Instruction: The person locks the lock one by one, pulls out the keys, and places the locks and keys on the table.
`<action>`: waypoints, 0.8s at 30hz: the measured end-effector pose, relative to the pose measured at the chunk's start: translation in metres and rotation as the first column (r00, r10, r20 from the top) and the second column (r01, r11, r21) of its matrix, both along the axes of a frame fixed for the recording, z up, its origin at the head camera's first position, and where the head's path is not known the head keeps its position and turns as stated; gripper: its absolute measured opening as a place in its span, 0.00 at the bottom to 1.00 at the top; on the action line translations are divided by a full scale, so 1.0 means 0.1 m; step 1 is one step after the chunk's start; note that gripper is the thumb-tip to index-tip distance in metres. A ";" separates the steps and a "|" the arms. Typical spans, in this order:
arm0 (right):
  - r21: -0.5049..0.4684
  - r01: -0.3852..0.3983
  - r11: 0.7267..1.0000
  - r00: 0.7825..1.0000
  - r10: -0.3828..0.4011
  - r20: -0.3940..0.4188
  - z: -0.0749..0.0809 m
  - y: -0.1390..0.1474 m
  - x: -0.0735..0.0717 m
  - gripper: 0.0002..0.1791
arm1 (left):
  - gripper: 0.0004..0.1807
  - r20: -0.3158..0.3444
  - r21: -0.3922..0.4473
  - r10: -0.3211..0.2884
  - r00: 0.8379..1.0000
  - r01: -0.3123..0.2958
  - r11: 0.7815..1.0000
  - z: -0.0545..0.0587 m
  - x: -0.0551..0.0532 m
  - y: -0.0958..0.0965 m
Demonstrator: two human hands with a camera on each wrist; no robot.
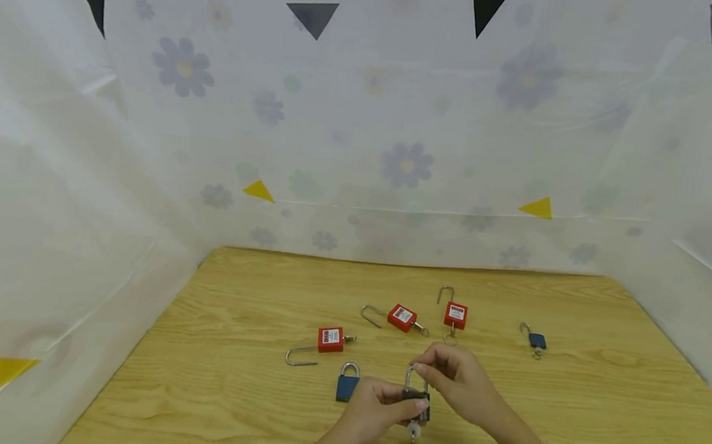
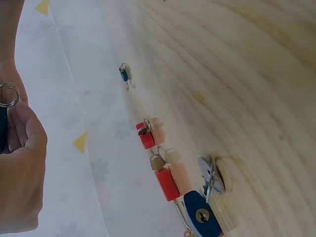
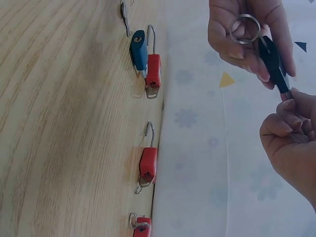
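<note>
Steadying a black padlock [image 1: 415, 395] above the yellow wood-grain surface [image 1: 222, 407], a person's left hand [image 1: 372, 415] grips its body while the right hand [image 1: 459, 385] pinches the U-shaped metal shackle [image 1: 408, 379], apparently working it, the next move likely needing firm hold.

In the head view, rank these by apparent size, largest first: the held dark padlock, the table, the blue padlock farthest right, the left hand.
1. Table
2. Left hand
3. Held dark padlock
4. Blue padlock farthest right

The last lies farther from the camera, so true padlock sizes are unsure.
</note>
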State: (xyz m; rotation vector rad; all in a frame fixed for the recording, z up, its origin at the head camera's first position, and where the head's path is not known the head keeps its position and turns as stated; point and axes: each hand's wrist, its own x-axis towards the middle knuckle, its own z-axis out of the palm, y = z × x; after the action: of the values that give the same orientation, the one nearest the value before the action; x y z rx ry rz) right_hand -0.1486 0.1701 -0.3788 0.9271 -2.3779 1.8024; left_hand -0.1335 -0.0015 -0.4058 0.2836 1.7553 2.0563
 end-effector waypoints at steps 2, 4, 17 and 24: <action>-0.010 0.012 1.000 1.000 -0.012 -0.028 -0.01 -0.02 0.02 0.05 | 0.13 -0.016 0.008 -0.001 1.000 0.001 1.000 0.01 0.01 -0.01; -0.022 0.013 1.000 0.999 -0.014 -0.051 -0.03 -0.03 0.03 0.05 | 0.13 -0.030 0.016 -0.005 1.000 0.006 1.000 0.01 0.02 -0.01; -0.063 0.025 0.998 0.997 -0.029 -0.075 -0.05 -0.06 0.15 0.06 | 0.13 -0.074 0.049 -0.027 0.997 0.031 0.998 0.06 0.05 -0.01; -0.084 0.002 0.996 0.995 -0.011 -0.101 -0.08 -0.07 0.16 0.06 | 0.14 -0.118 0.029 -0.028 0.993 0.031 0.999 0.07 0.05 -0.03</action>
State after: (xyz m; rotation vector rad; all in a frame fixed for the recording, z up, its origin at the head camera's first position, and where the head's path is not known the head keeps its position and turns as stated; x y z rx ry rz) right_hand -0.1321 0.1635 -0.3873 0.9753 -2.2254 1.7911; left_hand -0.1281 -0.0045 -0.3991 0.4459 1.7774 2.0855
